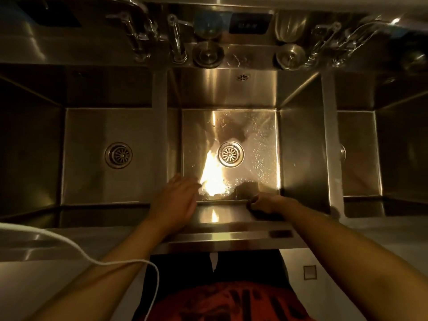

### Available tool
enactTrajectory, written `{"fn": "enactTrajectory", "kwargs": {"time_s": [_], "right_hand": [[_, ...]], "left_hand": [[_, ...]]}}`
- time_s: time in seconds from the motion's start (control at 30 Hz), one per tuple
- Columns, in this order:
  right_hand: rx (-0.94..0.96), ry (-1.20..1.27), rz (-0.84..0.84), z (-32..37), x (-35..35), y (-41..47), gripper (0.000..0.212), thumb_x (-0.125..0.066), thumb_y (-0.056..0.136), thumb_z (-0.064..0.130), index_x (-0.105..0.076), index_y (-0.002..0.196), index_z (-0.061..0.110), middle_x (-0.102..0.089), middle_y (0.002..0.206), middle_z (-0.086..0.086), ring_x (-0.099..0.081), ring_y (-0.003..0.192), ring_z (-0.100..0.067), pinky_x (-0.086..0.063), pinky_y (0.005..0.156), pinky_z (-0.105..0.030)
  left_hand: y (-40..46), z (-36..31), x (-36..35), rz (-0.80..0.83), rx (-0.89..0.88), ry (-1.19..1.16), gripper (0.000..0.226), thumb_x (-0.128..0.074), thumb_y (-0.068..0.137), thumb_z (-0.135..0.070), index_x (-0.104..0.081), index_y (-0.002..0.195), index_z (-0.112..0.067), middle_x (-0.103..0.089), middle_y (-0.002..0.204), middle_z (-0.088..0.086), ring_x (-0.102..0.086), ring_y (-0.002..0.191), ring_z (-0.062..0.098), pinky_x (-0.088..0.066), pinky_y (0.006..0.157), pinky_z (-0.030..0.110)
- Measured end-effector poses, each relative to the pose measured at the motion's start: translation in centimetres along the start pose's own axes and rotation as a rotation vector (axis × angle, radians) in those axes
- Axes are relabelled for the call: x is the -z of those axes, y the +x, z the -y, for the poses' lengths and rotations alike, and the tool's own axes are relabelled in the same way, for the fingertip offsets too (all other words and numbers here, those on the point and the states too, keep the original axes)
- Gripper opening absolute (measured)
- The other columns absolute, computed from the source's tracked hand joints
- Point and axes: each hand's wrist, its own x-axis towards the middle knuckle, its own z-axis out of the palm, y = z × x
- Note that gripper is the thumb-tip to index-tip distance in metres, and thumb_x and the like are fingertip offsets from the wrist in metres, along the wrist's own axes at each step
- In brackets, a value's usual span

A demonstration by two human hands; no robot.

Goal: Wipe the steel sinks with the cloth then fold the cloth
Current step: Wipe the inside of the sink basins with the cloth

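Three steel sinks lie side by side below me: the left sink [92,126], the middle sink [252,126] and the right sink [356,135]. The middle basin floor is wet, with droplets and a bright glare beside its drain [231,154]. My left hand [176,200] hangs over the near edge of the middle sink with fingers straight, holding nothing. My right hand [266,203] is curled on the near rim of the middle sink and grips a dark cloth [251,206], which is mostly hidden under the fingers.
Taps [177,40] and pipes stand along the back ledge, with two round steel strainers [208,54] and a cup [289,25] among them. A white cable [69,244] crosses the front counter at left. The left drain [118,155] is dry.
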Motion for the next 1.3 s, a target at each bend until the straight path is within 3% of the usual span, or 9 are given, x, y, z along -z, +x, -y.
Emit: {"fn": "enactTrajectory", "kwargs": {"time_s": [0.2, 0.37, 0.5, 0.67, 0.73, 0.9, 1.03, 1.17, 1.3], "right_hand": [[-0.063, 0.045, -0.040, -2.6, 0.5, 0.0, 0.028, -0.061, 0.098, 0.025, -0.067, 0.124, 0.015, -0.067, 0.116, -0.009, -0.066, 0.100, -0.021, -0.056, 0.087, -0.032], [0.191, -0.024, 0.079, 5.2, -1.7, 0.2, 0.030, -0.054, 0.099, 0.029, -0.070, 0.121, 0.016, -0.067, 0.118, -0.009, -0.065, 0.107, -0.024, -0.053, 0.099, -0.041], [0.340, 0.081, 0.136, 10.0, -3.2, 0.8, 0.033, -0.062, 0.094, 0.018, -0.070, 0.125, 0.015, -0.072, 0.120, -0.009, -0.069, 0.092, -0.018, -0.056, 0.073, -0.025], [0.382, -0.146, 0.056, 7.9, -0.5, 1.2, 0.038, -0.066, 0.093, 0.026, -0.067, 0.131, 0.027, -0.071, 0.124, -0.005, -0.068, 0.109, -0.025, -0.056, 0.092, -0.037], [0.348, -0.245, -0.023, 6.2, 1.3, 1.2, 0.037, -0.064, 0.093, 0.026, -0.067, 0.130, 0.024, -0.070, 0.124, -0.006, -0.069, 0.109, -0.028, -0.058, 0.089, -0.037], [0.251, -0.537, -0.210, 1.3, 6.5, 1.1, 0.047, -0.057, 0.097, 0.030, -0.055, 0.144, 0.024, -0.055, 0.146, -0.008, -0.055, 0.130, -0.031, -0.045, 0.111, -0.039], [0.094, -0.865, -0.210, -2.1, 8.2, 1.1, 0.042, -0.047, 0.100, 0.023, -0.053, 0.141, 0.026, -0.036, 0.158, -0.003, -0.042, 0.139, -0.038, -0.042, 0.103, -0.062], [0.004, -1.080, -0.196, -5.7, 8.2, 2.6, 0.043, -0.033, 0.106, 0.022, -0.051, 0.145, 0.024, -0.034, 0.159, -0.007, -0.034, 0.139, -0.036, -0.031, 0.108, -0.050], [-0.064, -1.259, -0.193, -7.5, 7.7, 3.5, 0.046, -0.062, 0.097, 0.027, -0.056, 0.142, 0.017, -0.043, 0.152, -0.012, -0.035, 0.141, -0.038, -0.031, 0.114, -0.053]], "left_hand": [[-0.8, -2.1, -2.2, 0.233, 0.162, 0.012, 0.050, -0.037, 0.100, -0.043, -0.066, 0.133, -0.019, -0.063, 0.142, 0.004, -0.056, 0.132, 0.026, -0.034, 0.119, 0.050], [-2.7, -2.3, -3.3, 0.225, 0.231, -0.035, 0.040, -0.033, 0.103, -0.042, -0.064, 0.124, -0.026, -0.063, 0.134, -0.002, -0.058, 0.121, 0.021, -0.043, 0.110, 0.043], [-3.1, -3.1, -2.8, 0.099, 0.245, -0.048, 0.032, -0.044, 0.097, -0.034, -0.064, 0.121, -0.027, -0.066, 0.127, -0.002, -0.063, 0.117, 0.020, -0.051, 0.103, 0.038], [-1.1, -3.3, -1.5, -0.074, 0.212, 0.087, 0.047, -0.049, 0.089, -0.024, -0.062, 0.133, -0.013, -0.059, 0.141, 0.012, -0.051, 0.138, 0.033, -0.038, 0.116, 0.060], [1.0, -3.1, -0.8, -0.107, 0.283, 0.093, 0.048, -0.055, 0.090, -0.017, -0.058, 0.138, -0.012, -0.054, 0.145, 0.016, -0.046, 0.140, 0.037, -0.038, 0.113, 0.063], [6.3, -1.7, 0.4, -0.197, 0.414, 0.133, 0.068, -0.066, 0.083, -0.014, -0.046, 0.148, -0.014, -0.041, 0.157, 0.021, -0.032, 0.150, 0.042, -0.027, 0.119, 0.065], [9.2, 1.1, 1.4, -0.246, 0.448, 0.207, 0.074, -0.063, 0.086, -0.021, -0.038, 0.154, -0.012, -0.032, 0.162, 0.022, -0.028, 0.151, 0.043, -0.025, 0.120, 0.063], [10.5, 3.0, 1.8, -0.301, 0.447, 0.228, 0.082, -0.067, 0.083, -0.023, -0.032, 0.157, -0.013, -0.028, 0.163, 0.020, -0.029, 0.149, 0.041, -0.026, 0.118, 0.060], [10.5, 3.2, 1.3, -0.350, 0.406, 0.253, 0.089, -0.068, 0.081, -0.032, -0.027, 0.159, -0.017, -0.027, 0.163, 0.017, -0.025, 0.151, 0.040, -0.023, 0.120, 0.059]]}}
